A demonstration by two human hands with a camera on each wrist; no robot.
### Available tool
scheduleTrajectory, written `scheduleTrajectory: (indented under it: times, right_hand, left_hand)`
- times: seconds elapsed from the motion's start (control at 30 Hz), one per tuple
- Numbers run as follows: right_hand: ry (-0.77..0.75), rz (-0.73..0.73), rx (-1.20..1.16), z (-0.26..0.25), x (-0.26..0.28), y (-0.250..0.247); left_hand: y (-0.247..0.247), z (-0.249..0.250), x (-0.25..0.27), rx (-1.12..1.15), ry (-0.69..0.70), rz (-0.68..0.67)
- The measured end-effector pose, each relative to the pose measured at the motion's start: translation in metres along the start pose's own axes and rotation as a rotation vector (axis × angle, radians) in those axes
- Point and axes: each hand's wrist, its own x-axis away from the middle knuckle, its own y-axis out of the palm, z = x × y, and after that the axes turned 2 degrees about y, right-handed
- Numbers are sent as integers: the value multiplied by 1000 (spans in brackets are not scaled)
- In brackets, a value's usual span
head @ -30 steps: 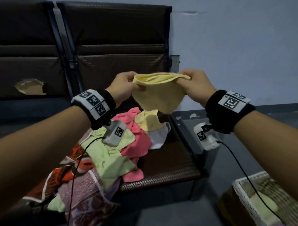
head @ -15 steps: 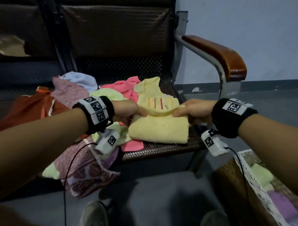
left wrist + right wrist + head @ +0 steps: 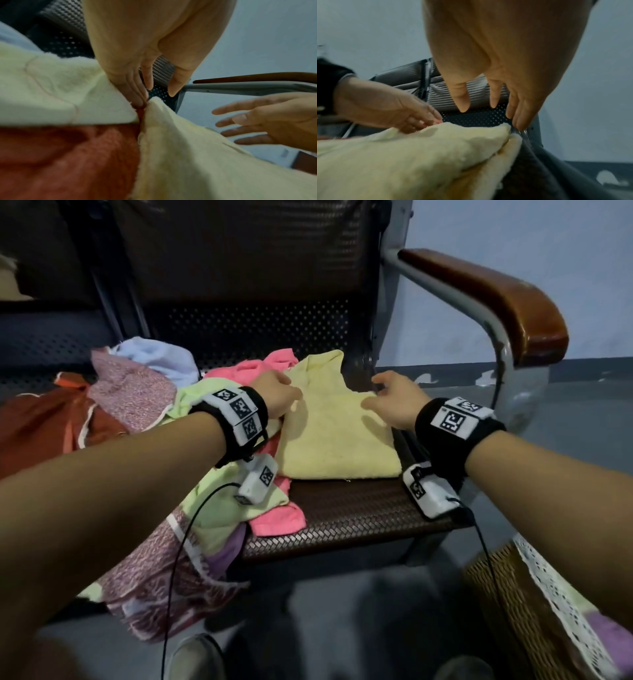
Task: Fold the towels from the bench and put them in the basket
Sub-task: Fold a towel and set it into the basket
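Unfolded pile (image 3: 144,419) sits L on the bench seat (image 3: 359,518). Left hand (image 3: 277,395) and right hand (image 3: 394,402), both loose, holding nothing, hover at the yellow towel's (image 3: 335,440) far edge, front-right of seat. 1 fold looks done; next probably halve again, then basket (image 3: 534,611).

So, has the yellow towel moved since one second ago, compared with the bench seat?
Yes. The yellow towel was held up in the air above the bench seat; now it lies flat on it, folded.
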Motion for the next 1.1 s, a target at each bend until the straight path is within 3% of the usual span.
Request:
scheduleTrajectory:
  times: [0.07,0.1,0.17,0.23,0.33,0.43,0.6,0.8,0.9,1.0,1.1]
  right_hand:
    - [-135,-34,104,0,11,-3]
    - [-197,-84,126,1,17,-4]
    - [-265,-237,199,5,31,-4]
    - [-302,-336,348,11,44,0]
    - [-344,-352,508,18,54,6]
    - [-381,-281,537,17,58,5]
    - [-330,-181,365,13,63,-10]
    - [-280,-154,67,23,66,-28]
    - [-247,-44,84,22,61,-21]
    - [-366,47,222,14,58,-13]
    - [-456,-71,398,10,57,-1]
  left_hand:
    - [-4,-1,9,-68,149,80]
    - [-6,0,17,-43,228,58]
    - [-11,1,35,-13,335,-141]
    - [-12,-5,52,-214,370,-368]
    - [-8,-21,71,-557,377,-449]
    - [-6,-25,79,-567,396,-380]
    - [-18,-14,82,-450,424,-239]
    - [-13,-14,85,107,169,-210]
    - [-3,-16,77,27,125,-157]
    - [0,-17,69,-173,88,-68]
    - [-3,-12,67,-224,199,19]
